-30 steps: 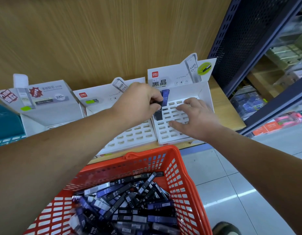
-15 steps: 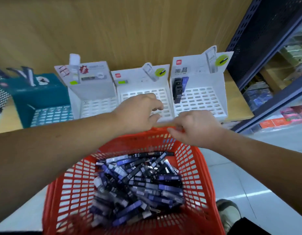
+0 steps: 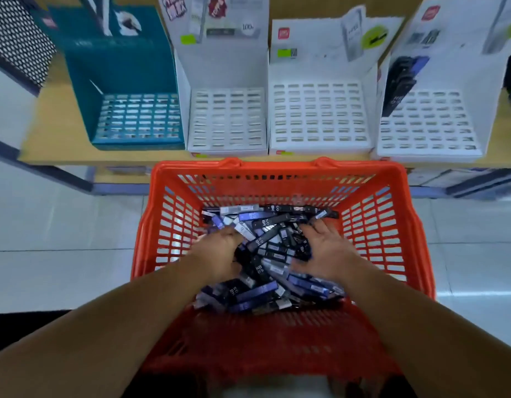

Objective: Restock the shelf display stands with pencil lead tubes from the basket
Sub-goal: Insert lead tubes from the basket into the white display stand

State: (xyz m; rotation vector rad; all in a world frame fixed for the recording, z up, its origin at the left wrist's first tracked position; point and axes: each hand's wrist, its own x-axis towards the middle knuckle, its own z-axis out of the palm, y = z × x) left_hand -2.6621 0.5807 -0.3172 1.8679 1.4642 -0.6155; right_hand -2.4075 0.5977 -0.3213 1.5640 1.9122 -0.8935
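Observation:
An orange basket [image 3: 277,169] stands on the floor below the shelf and holds a pile of several black and purple pencil lead tubes [image 3: 270,222]. Both my hands are down in the pile. My left hand [image 3: 219,254] has its fingers and thumb curled round some tubes at the pile's left side. Spread over the tubes on the right side lies my right hand [image 3: 326,251]. On the shelf, the rightmost white display stand [image 3: 429,124] has a few dark tubes [image 3: 399,81] upright in its back left slots. Two more white stands [image 3: 317,113] [image 3: 228,119] and a teal stand [image 3: 133,119] show only bare slots.
The stands sit side by side on a wooden shelf board [image 3: 56,139], right behind the basket's far rim. A dark perforated panel [image 3: 16,38] is at the far left. Pale tiled floor [image 3: 61,225] lies on both sides of the basket.
Both hands left the right stand, where the left one had set tubes, and dropped into the basket's pile. The camera tilted down, so the basket now fills the middle.

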